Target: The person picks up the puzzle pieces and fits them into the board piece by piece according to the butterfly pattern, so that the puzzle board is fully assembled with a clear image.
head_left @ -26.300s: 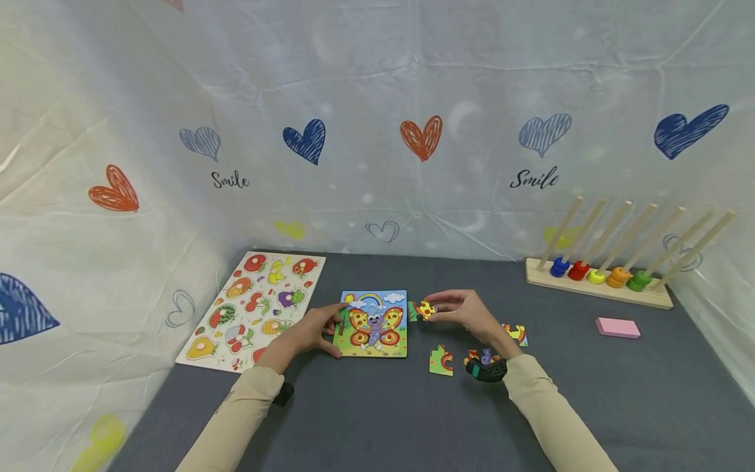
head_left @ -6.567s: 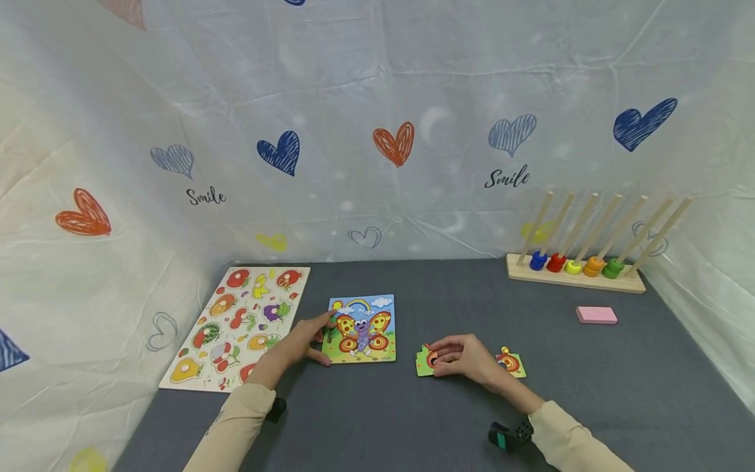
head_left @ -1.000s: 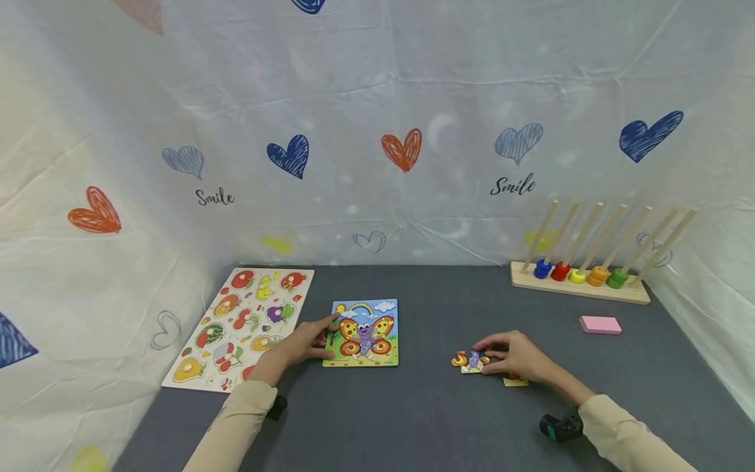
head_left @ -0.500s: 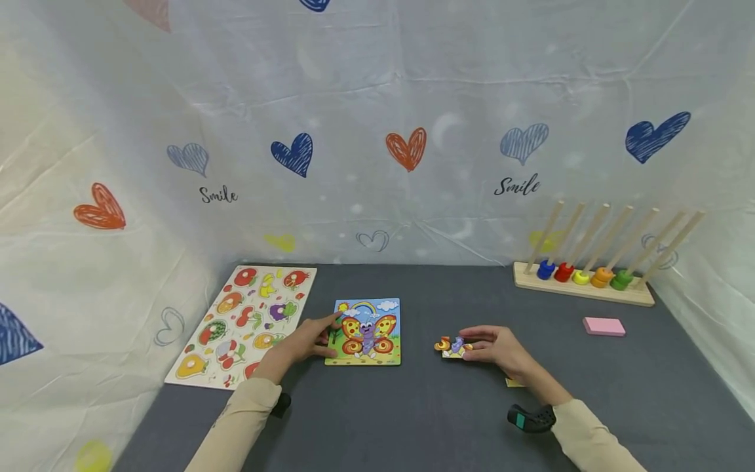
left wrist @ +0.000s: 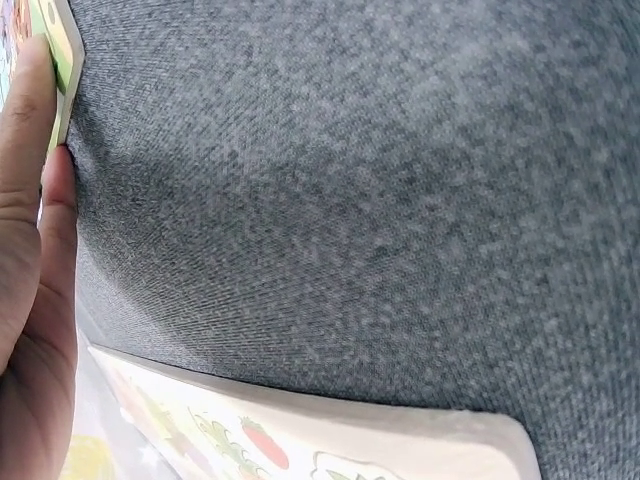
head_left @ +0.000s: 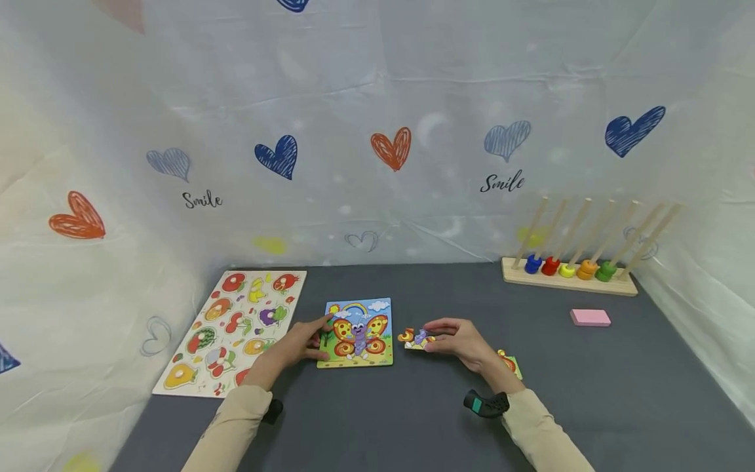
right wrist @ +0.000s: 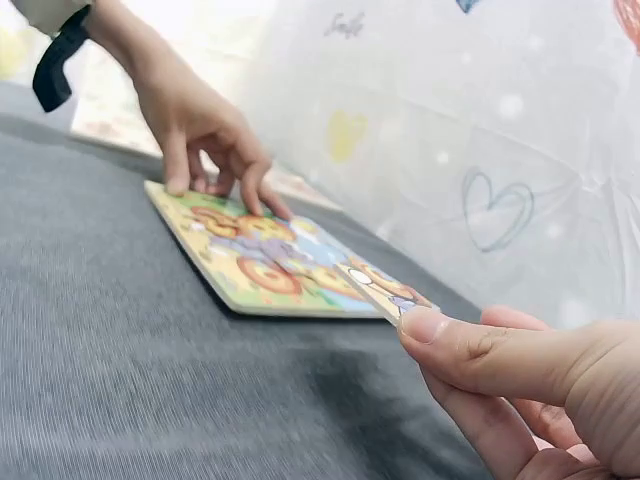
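A square butterfly jigsaw puzzle [head_left: 377, 357] lies flat near the table's middle. My left hand [head_left: 297, 346] holds it at its left edge, thumb near the front corner and fingers on the picture, as the right wrist view also shows. To the puzzle's right, my right hand [head_left: 463, 342] pinches a puzzle piece [head_left: 415, 339] between thumb and fingers, raised over the table and apart from the board. Orange and purple show on that piece. Another puzzle piece [head_left: 512, 364], green and orange, lies behind the right wrist, partly hidden by it.
A white fruit puzzle board [head_left: 203, 321] lies at the left, partly under the left forearm. At the back right stands a wooden peg stand [head_left: 566, 280] with coloured rings. In front of it lies a pink block [head_left: 590, 318]. A printed curtain [head_left: 330, 216] closes the back.
My right hand has carried the pinched piece leftward, close to the butterfly puzzle. Earlier, several pieces lay loose at the right; now one shows there. The left hand stays on the puzzle.
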{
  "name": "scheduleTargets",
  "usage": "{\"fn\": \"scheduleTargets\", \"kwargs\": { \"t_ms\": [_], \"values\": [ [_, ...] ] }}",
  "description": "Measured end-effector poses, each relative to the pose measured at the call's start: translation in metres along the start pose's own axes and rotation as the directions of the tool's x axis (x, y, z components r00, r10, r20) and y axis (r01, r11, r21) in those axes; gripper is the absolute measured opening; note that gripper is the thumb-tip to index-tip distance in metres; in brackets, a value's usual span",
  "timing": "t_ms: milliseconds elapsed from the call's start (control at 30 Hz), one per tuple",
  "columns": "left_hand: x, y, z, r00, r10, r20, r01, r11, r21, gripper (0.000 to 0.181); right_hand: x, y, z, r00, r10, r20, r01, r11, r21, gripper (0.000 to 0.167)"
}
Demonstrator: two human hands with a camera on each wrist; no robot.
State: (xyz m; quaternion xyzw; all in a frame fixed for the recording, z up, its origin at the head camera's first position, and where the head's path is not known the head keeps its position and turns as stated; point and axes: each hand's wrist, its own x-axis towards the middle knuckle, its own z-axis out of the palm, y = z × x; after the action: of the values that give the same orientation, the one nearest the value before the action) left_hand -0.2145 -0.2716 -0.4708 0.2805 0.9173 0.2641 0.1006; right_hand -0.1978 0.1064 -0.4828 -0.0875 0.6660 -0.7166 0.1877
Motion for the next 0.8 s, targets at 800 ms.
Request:
{"fn": "scheduleTargets", "kwargs": {
  "t_ms": [800],
  "values": [
    [-0.001,0.004,-0.003,1.0,-0.003,0.01,0.003,1.0,-0.027,0.079,0.034,0.007,0.084,0.997,-0.068,0.042,0.067,0.997,0.039,0.04]
  ]
}}
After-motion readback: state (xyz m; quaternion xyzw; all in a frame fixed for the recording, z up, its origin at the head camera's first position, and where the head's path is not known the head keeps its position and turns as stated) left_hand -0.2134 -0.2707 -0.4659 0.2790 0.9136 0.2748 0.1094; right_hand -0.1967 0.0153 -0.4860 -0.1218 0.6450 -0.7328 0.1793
